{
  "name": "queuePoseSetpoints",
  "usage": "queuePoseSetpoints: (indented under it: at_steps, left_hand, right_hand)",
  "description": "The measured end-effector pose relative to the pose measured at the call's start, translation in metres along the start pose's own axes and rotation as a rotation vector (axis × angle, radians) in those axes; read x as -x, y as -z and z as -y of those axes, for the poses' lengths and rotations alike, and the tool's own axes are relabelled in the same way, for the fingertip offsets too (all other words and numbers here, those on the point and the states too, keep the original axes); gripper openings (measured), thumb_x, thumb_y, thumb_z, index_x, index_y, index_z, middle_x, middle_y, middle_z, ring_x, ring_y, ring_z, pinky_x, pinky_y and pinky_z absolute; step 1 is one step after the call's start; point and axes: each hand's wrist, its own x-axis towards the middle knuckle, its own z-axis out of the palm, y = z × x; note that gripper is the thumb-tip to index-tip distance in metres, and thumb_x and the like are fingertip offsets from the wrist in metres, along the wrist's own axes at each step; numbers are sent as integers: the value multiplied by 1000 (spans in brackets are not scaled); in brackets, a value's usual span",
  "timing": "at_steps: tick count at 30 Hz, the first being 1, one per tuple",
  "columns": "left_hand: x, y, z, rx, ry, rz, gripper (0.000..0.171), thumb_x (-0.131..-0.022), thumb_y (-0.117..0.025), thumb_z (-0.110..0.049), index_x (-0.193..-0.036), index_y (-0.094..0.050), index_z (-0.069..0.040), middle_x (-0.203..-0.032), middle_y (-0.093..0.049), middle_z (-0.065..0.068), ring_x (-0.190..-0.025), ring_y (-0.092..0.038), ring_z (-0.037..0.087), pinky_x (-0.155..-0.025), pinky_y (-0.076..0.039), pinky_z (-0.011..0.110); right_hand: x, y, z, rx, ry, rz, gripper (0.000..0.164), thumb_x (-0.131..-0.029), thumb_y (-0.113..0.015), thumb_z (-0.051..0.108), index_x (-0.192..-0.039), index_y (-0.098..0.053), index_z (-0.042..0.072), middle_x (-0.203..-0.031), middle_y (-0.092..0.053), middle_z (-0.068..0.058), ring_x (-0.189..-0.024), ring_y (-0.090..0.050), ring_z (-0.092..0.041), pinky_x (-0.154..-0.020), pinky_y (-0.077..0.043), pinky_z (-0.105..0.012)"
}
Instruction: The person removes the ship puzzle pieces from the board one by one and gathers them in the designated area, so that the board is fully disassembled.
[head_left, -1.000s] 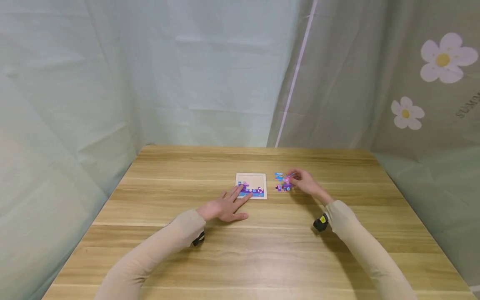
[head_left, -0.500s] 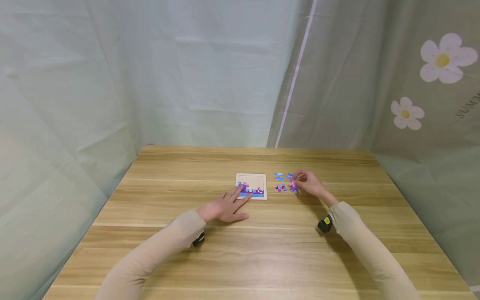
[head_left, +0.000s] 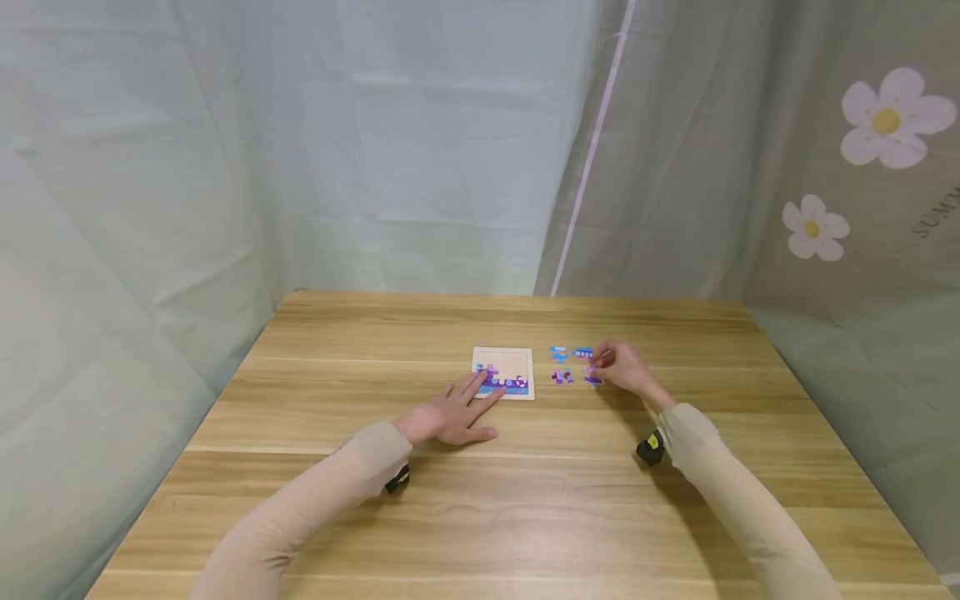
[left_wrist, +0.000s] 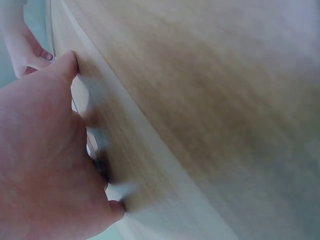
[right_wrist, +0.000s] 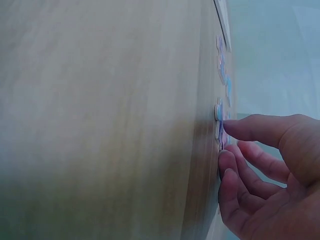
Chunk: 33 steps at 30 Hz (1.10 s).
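Observation:
A square puzzle tray [head_left: 532, 375] with a pale rim lies on the table, its lower part filled with purple and blue puzzle pieces [head_left: 516, 385]. My left hand [head_left: 453, 414] is spread flat, fingertips resting on the tray's lower left and hiding some pieces. To the right of the tray, my right hand [head_left: 624, 367] pinches a purple-pink puzzle piece [head_left: 593, 380] at table level. In the right wrist view, the thumb touches one side of that piece [right_wrist: 219, 131], with the fingers [right_wrist: 228, 162] curled close beyond it.
Beside the right hand lie other loose pieces: a blue-orange one [head_left: 558, 354], a blue one [head_left: 582, 353] and a purple-red one [head_left: 562, 377]. The wooden table [head_left: 480, 517] extends to curtains [head_left: 420, 167] behind and at the sides. Each wrist carries a black camera [head_left: 650, 450].
My right hand has shifted right and slightly down, taking the purple-pink piece away from the others, which now show apart. The left hand has stayed in place.

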Motion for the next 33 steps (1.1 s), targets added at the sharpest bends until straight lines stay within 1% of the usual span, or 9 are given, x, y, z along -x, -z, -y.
queuePoseSetpoints:
  at_steps: [6,10,15,20,24,26,28,31,33]
  left_hand:
    - [-3,-4,2,-8,9,7,74,-98,-35,-59,-157,-1,-28,-162,16,14,-151,9,30,-121,-8,56]
    - [-3,-4,1,-12,10,4,75,-98,-34,-60,-157,0,-28,-162,16,13,-151,10,30,-121,-8,56]
    - [1,1,-2,-19,8,4,74,-99,-34,-59,-157,-2,-27,-163,14,14,-151,7,31,-121,-10,56]
    - [0,1,-2,-17,12,4,74,-98,-35,-59,-157,-3,-27,-163,13,14,-151,6,31,-120,-10,57]
    - [-1,1,-2,-3,5,3,74,-98,-36,-58,-157,-4,-27,-162,13,15,-151,6,31,-120,-10,58]
    - [-1,1,-1,0,-1,-1,74,-98,-37,-58,-157,-4,-26,-162,12,16,-151,6,32,-120,-10,58]
    - [-1,1,-1,2,-6,-4,74,-98,-37,-58,-157,-4,-26,-162,12,17,-151,6,33,-120,-10,58]
    - [0,2,-1,4,-9,-10,74,-98,-38,-57,-157,-5,-25,-162,11,18,-151,5,34,-120,-11,58]
    - [0,2,-1,7,-11,-13,74,-98,-38,-57,-157,-5,-25,-162,11,19,-151,5,35,-120,-11,58]
  right_hand:
    - [-1,0,2,13,1,13,24,-80,-73,4,-100,-62,-5,-93,-68,-20,-82,-65,-24,-65,-51,-22]
    - [-1,1,9,7,-6,24,23,-83,-71,6,-102,-62,-5,-94,-68,-19,-83,-65,-24,-66,-53,-27]
    - [-4,-4,19,26,22,9,22,-85,-69,6,-103,-63,-5,-96,-68,-20,-85,-67,-27,-73,-57,-33]
    - [-8,-12,31,2,70,14,23,-86,-68,6,-104,-64,-7,-97,-69,-20,-88,-67,-29,-79,-57,-38]
    - [-10,-18,38,-17,93,26,22,-87,-67,6,-105,-64,-6,-99,-68,-20,-89,-66,-29,-80,-57,-38]
    - [-11,-22,40,-41,93,26,21,-87,-66,4,-105,-63,-6,-99,-68,-20,-89,-66,-29,-80,-57,-37]
    - [-12,-27,42,-49,112,25,19,-87,-64,2,-104,-63,-7,-99,-68,-22,-88,-66,-29,-79,-57,-35]
    - [-15,-34,44,-42,134,21,18,-87,-65,1,-103,-64,-7,-98,-68,-22,-85,-67,-27,-76,-57,-32]
    - [-16,-38,46,-18,143,21,18,-87,-65,2,-103,-64,-5,-97,-69,-20,-83,-67,-26,-74,-57,-30]
